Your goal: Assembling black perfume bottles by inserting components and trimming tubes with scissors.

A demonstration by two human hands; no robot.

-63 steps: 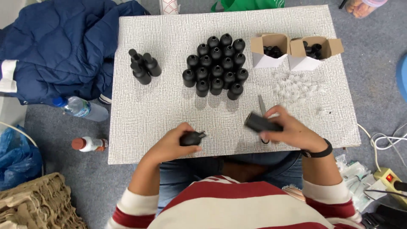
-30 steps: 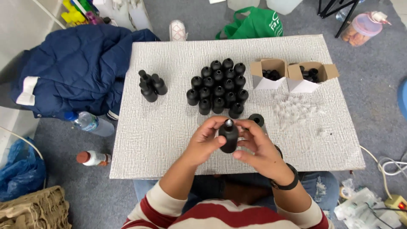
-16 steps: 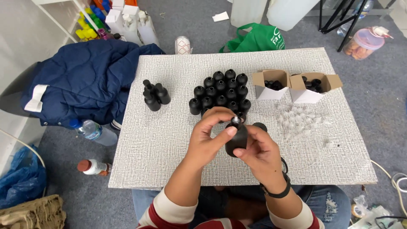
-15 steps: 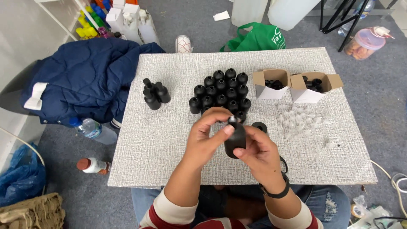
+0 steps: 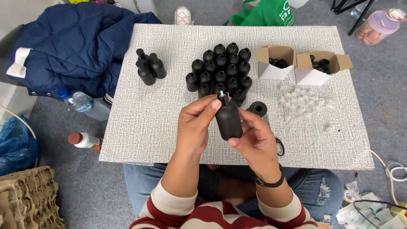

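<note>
Just behind both hands' black bottle point(image 5: 228, 121) stand clustered bottles point(image 5: 220, 68).

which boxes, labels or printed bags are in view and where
Left carton: small open box, brown flaps, white front, far right of table.
Right carton: same kind, beside it.
Green bag: floor beyond table, white print.
Water bottle: clear, blue cap, labelled, floor left.
Small bottle: brown cap, white label, floor left.
</note>
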